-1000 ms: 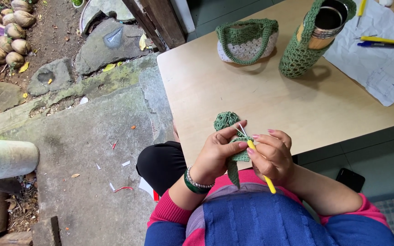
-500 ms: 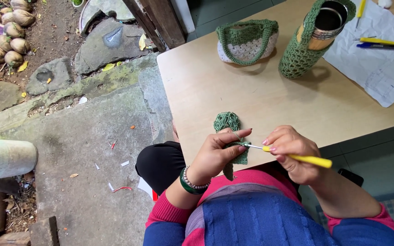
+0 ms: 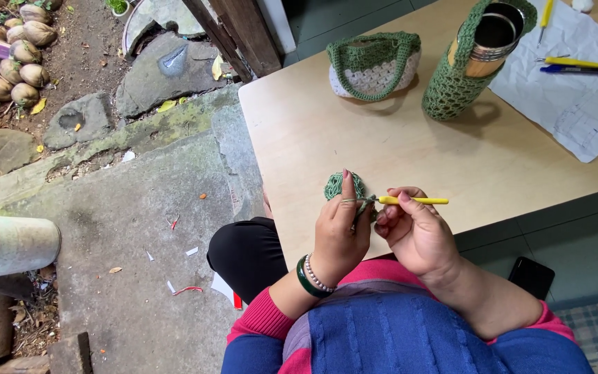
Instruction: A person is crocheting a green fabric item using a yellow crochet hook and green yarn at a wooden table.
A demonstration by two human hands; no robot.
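My left hand [image 3: 340, 228] pinches a small round green crochet piece [image 3: 341, 185] over the near edge of the wooden table [image 3: 382, 145], with green yarn looped over its raised forefinger. My right hand [image 3: 413, 232] grips a yellow-handled crochet hook [image 3: 413, 201] lying level, its metal tip pointing left into the green piece. The two hands sit close together, almost touching.
On the table's far side stand a small green and white crochet bag [image 3: 373, 66] and a metal flask in a green crochet holder [image 3: 475, 59]. Paper [image 3: 576, 90] with pens lies at the right. A black phone [image 3: 533, 277] rests by my right elbow. Stone ground lies left.
My right hand has swung the hook from pointing down to level, pulled it out to the right, then brought it back in toward the green piece.
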